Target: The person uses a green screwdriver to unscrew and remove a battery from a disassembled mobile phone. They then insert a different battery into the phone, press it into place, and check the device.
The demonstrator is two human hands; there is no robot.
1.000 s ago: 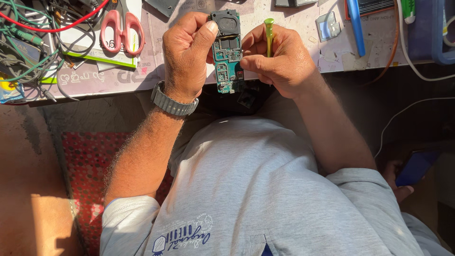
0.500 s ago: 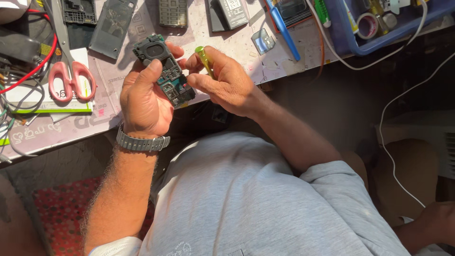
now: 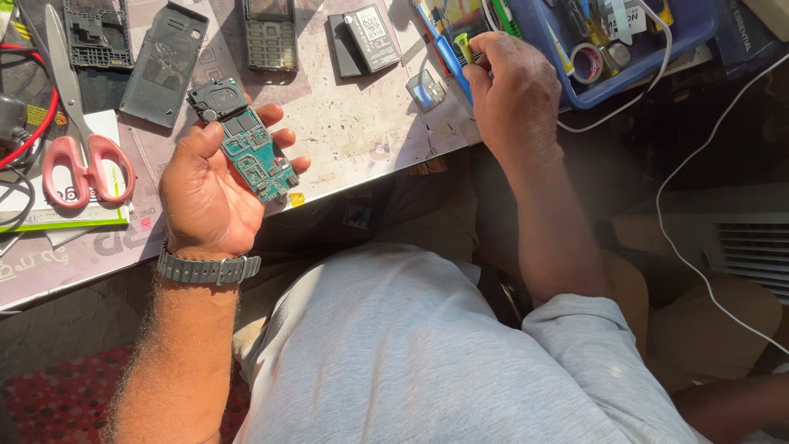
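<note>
My left hand (image 3: 209,193) holds a small green phone circuit board (image 3: 244,141) flat across its fingers, over the near edge of the worktable (image 3: 353,140). A grey watch sits on that wrist. My right hand (image 3: 514,86) is off to the right near the blue tray (image 3: 649,62), closed around a small screwdriver with a yellow-green handle (image 3: 465,45) that sticks up from the fist. The two hands are well apart.
Red-handled scissors (image 3: 78,140) lie at the table's left with red and black wires. Dark phone covers (image 3: 160,57), a keypad phone (image 3: 269,33) and a battery (image 3: 366,37) lie at the back. A white cable (image 3: 699,164) hangs at the right. My grey shirt fills the foreground.
My right hand has pulled away from the circuit board and moved right toward the blue tray with the screwdriver. My left hand now holds the board alone, laid open in the palm.
</note>
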